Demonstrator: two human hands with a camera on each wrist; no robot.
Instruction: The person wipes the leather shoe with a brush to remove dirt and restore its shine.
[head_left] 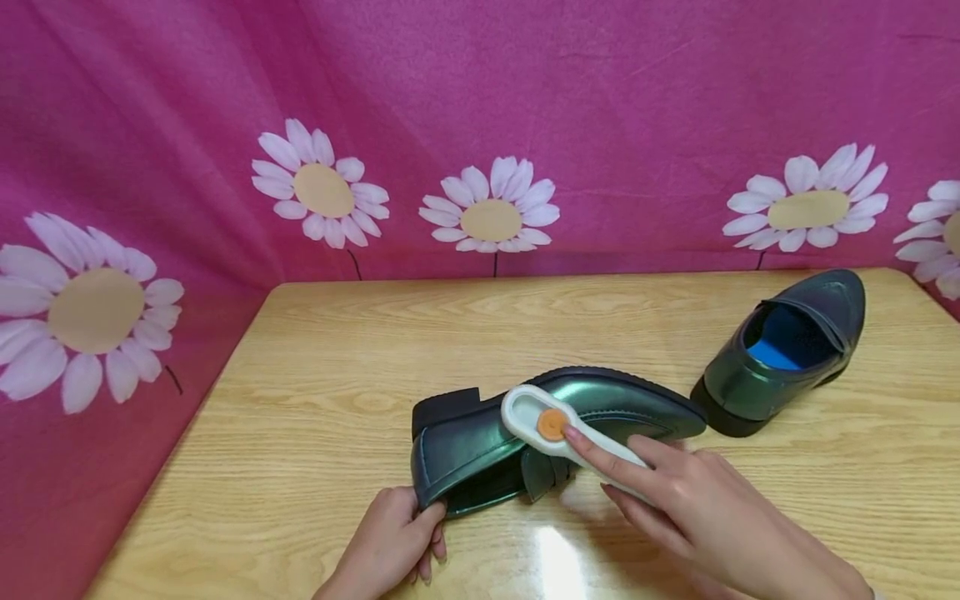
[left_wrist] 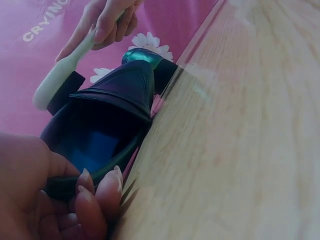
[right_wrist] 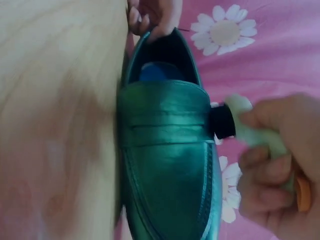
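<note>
On table: left hand [head_left: 393,533] grips shoe [head_left: 480,433]; right hand [head_left: 697,500] brush [head_left: 555,429].

Head cam high, wrist cams close; all share shoe [head_left: 525,425].

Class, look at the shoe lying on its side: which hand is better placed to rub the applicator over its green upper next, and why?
The right hand: it already grips the white applicator against the shoe. The left hand is occupied pinching the heel rim.
</note>
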